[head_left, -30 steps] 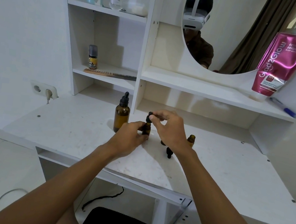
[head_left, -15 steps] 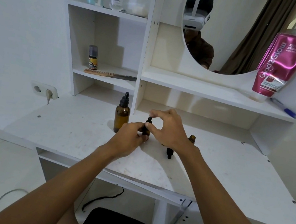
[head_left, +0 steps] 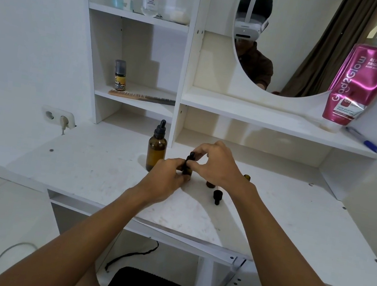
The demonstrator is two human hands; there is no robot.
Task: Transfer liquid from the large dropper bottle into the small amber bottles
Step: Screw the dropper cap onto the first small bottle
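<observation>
Head view, only one: left hand (head_left: 164, 181) is wrapped around the body of a small amber bottle (head_left: 187, 170) standing on the white desk (head_left: 96, 165), right hand (head_left: 216, 165) pinches the black dropper cap (head_left: 191, 156) on top of it between thumb and fingers. Both hands are closed on that one bottle, left steadying, right on the cap. Can't tell from this frame whether the cap is going on or coming off. Large dropper bottle (head_left: 157, 146) stands upright just left of the hands, near the left hand, its own dropper seated in the neck, so nothing is being drawn from it right now. Behind the right wrist a second small amber bottle (head_left: 247, 177) shows an open neck, mostly hidden; another dark bottle base (head_left: 210, 184) sits just under the right hand, too occluded to read. A loose black cap (head_left: 217, 195) lies on the desk beside them. Fill levels not readable through the amber glass. My read: partway through; at least one small bottle is open with its cap off, so capping and possibly filling remain.
</observation>
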